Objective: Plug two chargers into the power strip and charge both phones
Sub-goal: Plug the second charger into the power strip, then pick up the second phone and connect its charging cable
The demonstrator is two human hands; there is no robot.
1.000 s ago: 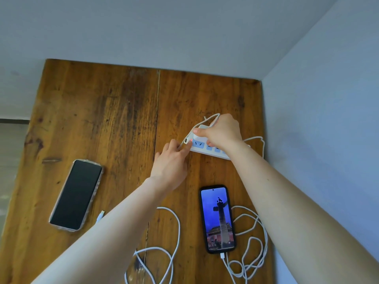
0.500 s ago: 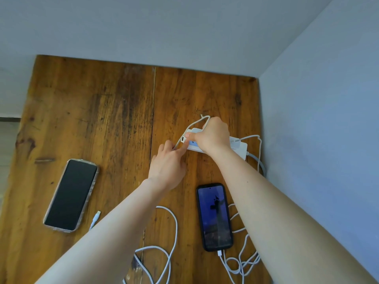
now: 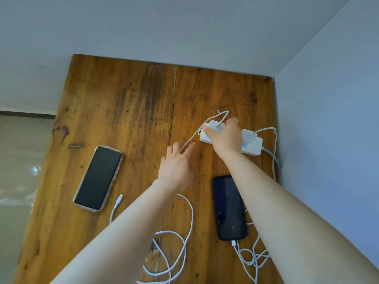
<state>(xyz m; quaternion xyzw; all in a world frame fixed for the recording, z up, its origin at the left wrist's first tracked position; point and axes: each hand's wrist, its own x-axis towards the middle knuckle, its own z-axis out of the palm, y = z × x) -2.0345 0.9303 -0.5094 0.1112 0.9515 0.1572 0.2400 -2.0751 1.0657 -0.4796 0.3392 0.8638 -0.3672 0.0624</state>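
A white power strip [image 3: 252,147] lies at the table's right side near the wall. One white charger [image 3: 249,135] sits plugged in at its right part. My right hand [image 3: 226,138] rests on the strip and grips a second white charger [image 3: 215,126] at its left end. My left hand [image 3: 176,167] hovers left of the strip, fingers apart, touching that charger's cable [image 3: 191,138]. A dark phone [image 3: 228,208] lies below with a white cable [image 3: 249,259] plugged into its bottom. A second phone [image 3: 98,178] in a pale case lies at the left, with a loose cable plug [image 3: 120,198] beside it.
The wooden table [image 3: 127,111] stands in a corner, with grey walls behind and at the right. Loose white cable coils [image 3: 176,251] lie near the front edge between my arms. Pale floor shows past the left edge.
My left hand has drawn back from the strip's left end. The second charger now shows at the strip's left end under my right fingers. The dark phone's lit screen has gone dark.
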